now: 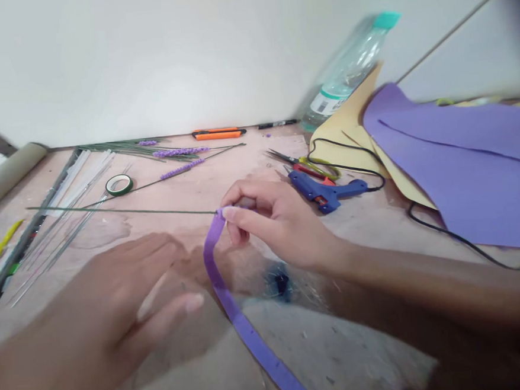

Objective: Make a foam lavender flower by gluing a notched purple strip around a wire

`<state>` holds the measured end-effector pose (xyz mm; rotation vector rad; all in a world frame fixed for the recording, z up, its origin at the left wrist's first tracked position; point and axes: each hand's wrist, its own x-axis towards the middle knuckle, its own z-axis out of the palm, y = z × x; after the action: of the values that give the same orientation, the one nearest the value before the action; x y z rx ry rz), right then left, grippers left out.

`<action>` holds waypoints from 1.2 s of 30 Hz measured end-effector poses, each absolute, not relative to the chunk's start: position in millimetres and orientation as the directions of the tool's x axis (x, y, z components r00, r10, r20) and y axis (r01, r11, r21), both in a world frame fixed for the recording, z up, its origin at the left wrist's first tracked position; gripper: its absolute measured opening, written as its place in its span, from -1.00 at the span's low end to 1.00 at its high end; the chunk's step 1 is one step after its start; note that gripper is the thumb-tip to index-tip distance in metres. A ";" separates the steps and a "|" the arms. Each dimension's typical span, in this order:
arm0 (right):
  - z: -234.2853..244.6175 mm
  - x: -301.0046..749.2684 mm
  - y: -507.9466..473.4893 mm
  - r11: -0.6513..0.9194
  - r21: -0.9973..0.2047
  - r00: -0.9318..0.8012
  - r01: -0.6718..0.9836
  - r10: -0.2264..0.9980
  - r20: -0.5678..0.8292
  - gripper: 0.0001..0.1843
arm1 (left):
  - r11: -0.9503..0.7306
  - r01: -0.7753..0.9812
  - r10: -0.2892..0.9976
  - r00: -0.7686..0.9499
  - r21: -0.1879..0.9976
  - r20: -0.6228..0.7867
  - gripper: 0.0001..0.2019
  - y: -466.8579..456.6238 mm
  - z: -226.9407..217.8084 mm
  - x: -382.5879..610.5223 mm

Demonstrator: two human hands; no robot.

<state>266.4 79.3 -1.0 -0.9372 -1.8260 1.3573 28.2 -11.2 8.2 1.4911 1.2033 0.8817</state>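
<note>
My right hand [271, 221] pinches the end of a thin green wire stem [127, 210] together with the tip of a purple paper strip [247, 329]. From the fingertips the stem reaches left over the table, while the strip curves down toward the bottom edge. Beside the strip, my left hand [137, 292] hovers low with thumb and fingers apart and nothing between them; it is slightly blurred. Behind lie finished-looking purple flower stems [182, 169] and a roll of green tape [119, 184].
A blue glue gun [324, 190] with a black cord lies beyond my right hand, next to scissors [302, 163]. Purple sheets [462, 163], a plastic bottle [345, 76], an orange cutter [219, 133], clear glue sticks [78, 178] and a yellow piece [4, 245] surround the work area.
</note>
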 end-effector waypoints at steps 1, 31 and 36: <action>0.2 265.9 75.7 0.169 -0.976 -0.547 0.134 0.834 0.070 -0.85 | -0.067 0.358 0.962 0.270 0.931 -0.034 -0.73 -6.1 9.3 39.3; -4.8 263.6 36.4 0.566 -0.804 -0.707 0.182 0.644 0.293 -0.87 | 0.415 -0.241 0.816 0.524 0.877 -0.243 -0.42 -13.2 -34.3 66.8; -2.8 264.4 40.7 0.454 -0.891 -0.781 0.029 0.566 0.262 -0.87 | 0.389 -0.099 0.800 0.529 0.916 -0.282 -0.39 -12.3 -27.7 64.1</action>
<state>264.4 40.7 -2.8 -0.4959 -2.1705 1.3151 64.1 -12.3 -27.7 1.0136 0.8309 0.6642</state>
